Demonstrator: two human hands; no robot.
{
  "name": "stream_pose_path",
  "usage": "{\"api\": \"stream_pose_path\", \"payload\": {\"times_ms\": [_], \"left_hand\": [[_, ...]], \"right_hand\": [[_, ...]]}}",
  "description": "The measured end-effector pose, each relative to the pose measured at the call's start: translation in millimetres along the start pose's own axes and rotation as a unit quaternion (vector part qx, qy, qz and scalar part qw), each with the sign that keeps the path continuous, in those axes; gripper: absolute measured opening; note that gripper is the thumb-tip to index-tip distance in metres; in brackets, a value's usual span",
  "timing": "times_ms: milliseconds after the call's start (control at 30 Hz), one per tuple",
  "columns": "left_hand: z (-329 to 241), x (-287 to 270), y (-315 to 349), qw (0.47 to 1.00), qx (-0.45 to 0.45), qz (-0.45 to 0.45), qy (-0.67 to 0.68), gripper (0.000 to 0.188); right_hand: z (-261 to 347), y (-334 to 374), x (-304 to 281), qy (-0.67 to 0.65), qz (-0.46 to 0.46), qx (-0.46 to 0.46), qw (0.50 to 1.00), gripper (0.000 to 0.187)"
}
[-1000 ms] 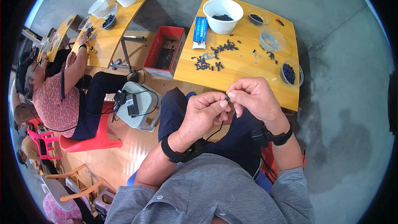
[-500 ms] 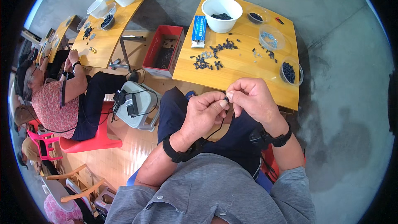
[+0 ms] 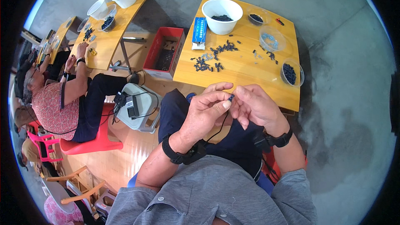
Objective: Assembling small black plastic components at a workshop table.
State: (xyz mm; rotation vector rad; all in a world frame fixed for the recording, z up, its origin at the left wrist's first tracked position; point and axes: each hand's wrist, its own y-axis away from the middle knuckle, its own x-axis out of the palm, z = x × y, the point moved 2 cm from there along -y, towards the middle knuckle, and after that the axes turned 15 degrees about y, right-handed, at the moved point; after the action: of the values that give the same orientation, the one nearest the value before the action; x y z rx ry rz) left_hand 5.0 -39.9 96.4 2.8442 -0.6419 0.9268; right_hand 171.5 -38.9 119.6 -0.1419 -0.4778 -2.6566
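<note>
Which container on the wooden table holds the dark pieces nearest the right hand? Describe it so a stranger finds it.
Start at the wooden table. At its right edge sits a small clear round cup of dark pieces. Unlike the big white bowl, it is transparent, shallow and closest to the right hand.

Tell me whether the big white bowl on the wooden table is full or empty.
Nearly empty: the white bowl shows only a shallow layer of small black parts at its bottom.

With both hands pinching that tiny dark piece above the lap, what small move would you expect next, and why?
Probably a short press between the fingertips to seat the small dark part. The left hand and right hand meet on it, thumbs and forefingers closed around it, a thin black cord hanging below. More loose dark parts lie on the yellow table.
</note>
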Motion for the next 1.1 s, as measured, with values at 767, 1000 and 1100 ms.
{"api": "stream_pose_path", "payload": {"times_ms": [767,1000,1100], "left_hand": [[-2,2,3,0.99,-0.086,0.042,0.1,0.011],[-2,-4,1,0.987,-0.121,0.033,0.099,0.01],[4,-10,1,0.987,-0.14,0.03,0.068,0.01]], "right_hand": [[-23,-6,31,-0.173,0.105,0.123,0.972,0.047],[-34,-4,44,-0.272,0.048,0.145,0.95,0.042],[-48,-4,48,-0.321,0.057,0.123,0.937,0.039]]}}
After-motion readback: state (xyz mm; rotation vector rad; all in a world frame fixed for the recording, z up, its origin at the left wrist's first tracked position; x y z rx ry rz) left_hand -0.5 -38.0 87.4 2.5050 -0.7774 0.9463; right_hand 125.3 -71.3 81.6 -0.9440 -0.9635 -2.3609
